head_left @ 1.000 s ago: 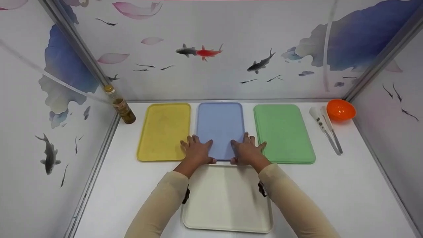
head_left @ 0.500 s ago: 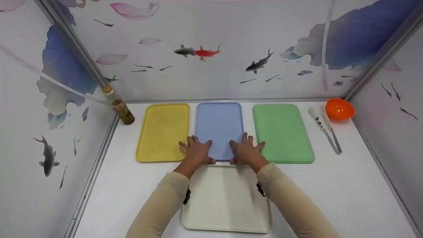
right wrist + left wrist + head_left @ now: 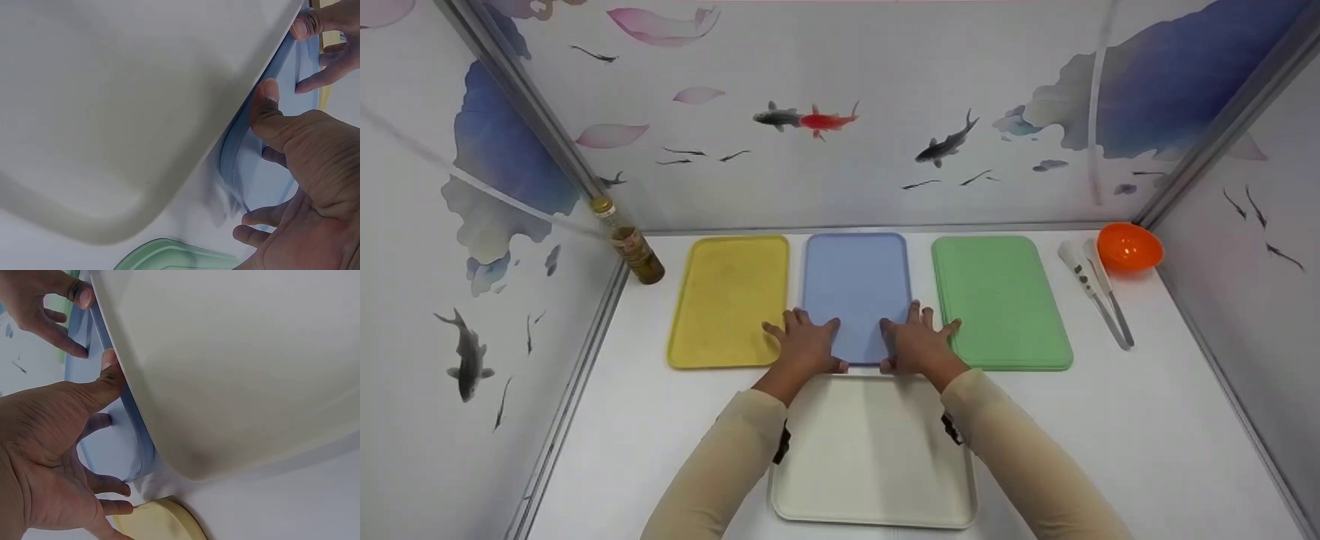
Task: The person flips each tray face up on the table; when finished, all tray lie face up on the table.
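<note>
A blue tray (image 3: 856, 285) lies flat between a yellow tray (image 3: 731, 300) and a green tray (image 3: 1001, 300). My left hand (image 3: 806, 343) rests at its near left corner with fingers spread. In the left wrist view, that thumb (image 3: 111, 370) touches the blue tray's near edge while the index fingertip meets its surface. My right hand (image 3: 919, 345) mirrors this at the near right corner, its thumb (image 3: 267, 104) on the near edge and its outer fingers beside the green tray. Just in front lies a larger cream tray (image 3: 874, 457), partly under my forearms.
A bottle of brown liquid (image 3: 636, 253) stands at the back left. Tongs with white handles (image 3: 1099, 296) lie to the right of the green tray, close to an orange bowl (image 3: 1130, 247). Printed walls (image 3: 840, 180) close in the white table (image 3: 1147, 442) at the back and sides.
The whole head view shifts very slightly. Both hands stay at the blue tray's near corners, and the trays keep their places.
</note>
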A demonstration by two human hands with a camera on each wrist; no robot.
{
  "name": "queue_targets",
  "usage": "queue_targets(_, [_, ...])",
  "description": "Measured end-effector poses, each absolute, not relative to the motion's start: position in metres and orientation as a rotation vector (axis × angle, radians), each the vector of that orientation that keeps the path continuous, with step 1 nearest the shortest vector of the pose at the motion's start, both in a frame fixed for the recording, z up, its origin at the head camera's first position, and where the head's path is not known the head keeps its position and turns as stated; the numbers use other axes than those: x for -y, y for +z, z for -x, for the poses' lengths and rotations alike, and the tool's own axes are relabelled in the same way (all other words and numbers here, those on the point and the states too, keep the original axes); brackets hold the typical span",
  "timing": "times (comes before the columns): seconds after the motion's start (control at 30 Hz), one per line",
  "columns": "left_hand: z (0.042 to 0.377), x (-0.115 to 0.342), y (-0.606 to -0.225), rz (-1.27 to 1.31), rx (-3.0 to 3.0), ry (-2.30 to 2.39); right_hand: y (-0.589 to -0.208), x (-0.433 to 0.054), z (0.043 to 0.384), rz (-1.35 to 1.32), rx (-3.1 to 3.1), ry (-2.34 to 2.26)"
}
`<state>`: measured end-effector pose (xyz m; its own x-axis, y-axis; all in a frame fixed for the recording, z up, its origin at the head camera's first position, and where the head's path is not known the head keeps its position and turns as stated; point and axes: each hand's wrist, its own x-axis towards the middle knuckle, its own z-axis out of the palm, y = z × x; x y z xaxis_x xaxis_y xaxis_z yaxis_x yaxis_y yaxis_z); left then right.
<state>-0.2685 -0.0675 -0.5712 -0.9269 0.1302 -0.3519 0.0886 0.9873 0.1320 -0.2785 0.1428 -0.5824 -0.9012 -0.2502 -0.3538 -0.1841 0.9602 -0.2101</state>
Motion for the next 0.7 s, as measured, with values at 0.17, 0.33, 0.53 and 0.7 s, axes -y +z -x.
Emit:
queue_targets(0.17, [0.2692, 0.0680, -0.5727, -0.153, -2.755, 0.137, -0.5829, -0.1440, 0.2780, 0.313, -2.724, -0.238])
queue_targets(0.33, [0.2697, 0.0685, -0.5733, -0.152, -2.757, 0.145, -0.5823, -0.1453, 0.2786, 0.325, -2.728, -0.225])
queue_targets(0.53, [0.2683, 0.0708, -0.5752, -0.158, -2.759, 0.195, -0.5843, -0.1483, 0.2777, 0.335, -2.721, -0.241])
queue_targets(0.7, [0.2694, 0.0734, -0.5779, -0.167, -2.767, 0.222, -0.5881, -0.1511, 0.2792, 0.343, -2.734, -0.243])
